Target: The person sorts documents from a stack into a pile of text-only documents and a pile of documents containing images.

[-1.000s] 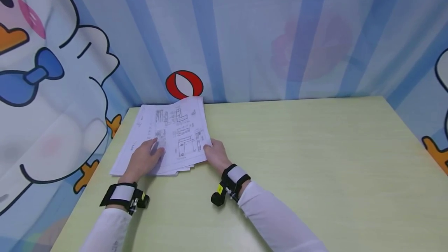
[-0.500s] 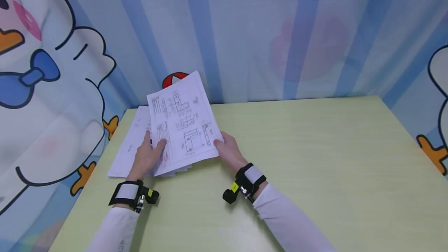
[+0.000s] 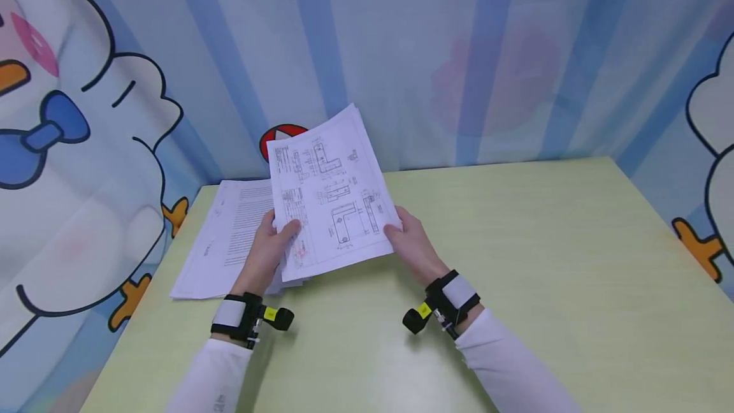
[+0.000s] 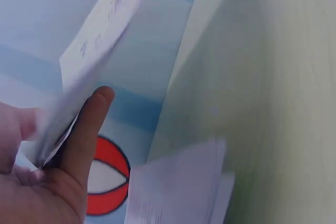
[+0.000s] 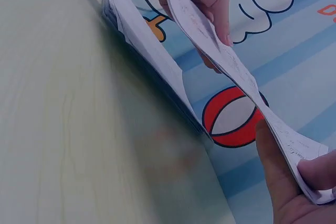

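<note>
A thin sheaf of paper sheets [image 3: 321, 209], its top one printed with technical drawings, is held up off the table between both hands. My left hand [image 3: 265, 252] pinches its left edge, thumb on the printed face and fingers behind. At the lower right corner my right hand [image 3: 418, 246] grips it the same way; the right wrist view shows the thumb on top and fingers [image 5: 275, 166] underneath. Below and to the left lies a paper stack [image 3: 220, 247] with lines of text on its top page, partly covered by the raised sheets.
The pale green table [image 3: 516, 273] stretches to the right and toward the front. Behind it hangs a blue striped backdrop [image 3: 401, 50] with cartoon figures and a red and white ball [image 3: 281, 136]. A wrist camera is strapped to each forearm.
The sheets with drawings have been lifted off the stack and carried to the right, baring the text page beneath. My left hand, earlier lying on the stack, now grips their left edge.
</note>
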`<state>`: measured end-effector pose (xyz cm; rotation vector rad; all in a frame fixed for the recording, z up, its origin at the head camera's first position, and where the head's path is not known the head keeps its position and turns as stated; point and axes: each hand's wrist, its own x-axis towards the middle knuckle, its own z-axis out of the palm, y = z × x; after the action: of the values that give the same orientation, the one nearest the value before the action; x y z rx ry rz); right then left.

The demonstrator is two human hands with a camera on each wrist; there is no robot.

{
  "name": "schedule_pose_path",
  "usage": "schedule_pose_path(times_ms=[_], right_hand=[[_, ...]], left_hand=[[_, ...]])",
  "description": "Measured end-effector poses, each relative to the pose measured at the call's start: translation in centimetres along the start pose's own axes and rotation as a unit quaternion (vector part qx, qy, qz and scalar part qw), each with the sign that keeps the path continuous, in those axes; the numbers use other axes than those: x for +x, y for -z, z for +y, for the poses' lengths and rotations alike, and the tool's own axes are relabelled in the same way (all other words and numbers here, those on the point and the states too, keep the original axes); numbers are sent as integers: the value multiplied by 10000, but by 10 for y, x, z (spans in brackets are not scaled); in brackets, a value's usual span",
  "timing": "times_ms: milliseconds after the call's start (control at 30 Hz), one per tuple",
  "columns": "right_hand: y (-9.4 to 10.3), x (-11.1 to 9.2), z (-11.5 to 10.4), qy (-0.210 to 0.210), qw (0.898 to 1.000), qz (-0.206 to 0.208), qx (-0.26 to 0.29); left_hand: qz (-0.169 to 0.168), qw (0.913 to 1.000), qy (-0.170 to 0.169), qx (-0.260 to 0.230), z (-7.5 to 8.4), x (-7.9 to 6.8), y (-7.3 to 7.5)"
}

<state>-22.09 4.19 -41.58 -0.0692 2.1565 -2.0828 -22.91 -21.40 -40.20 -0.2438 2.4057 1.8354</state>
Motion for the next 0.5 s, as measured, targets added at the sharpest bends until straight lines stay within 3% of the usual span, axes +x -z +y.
schedule_pose_path(times_ms=[233, 500], right_hand=[[36, -13, 4, 110, 9995, -145, -244], [70, -16, -1, -185, 9977, 231, -607]], left_hand=[[-315, 9981, -512, -99, 5, -4, -33], [-559, 9950, -804, -175, 10, -5, -65]])
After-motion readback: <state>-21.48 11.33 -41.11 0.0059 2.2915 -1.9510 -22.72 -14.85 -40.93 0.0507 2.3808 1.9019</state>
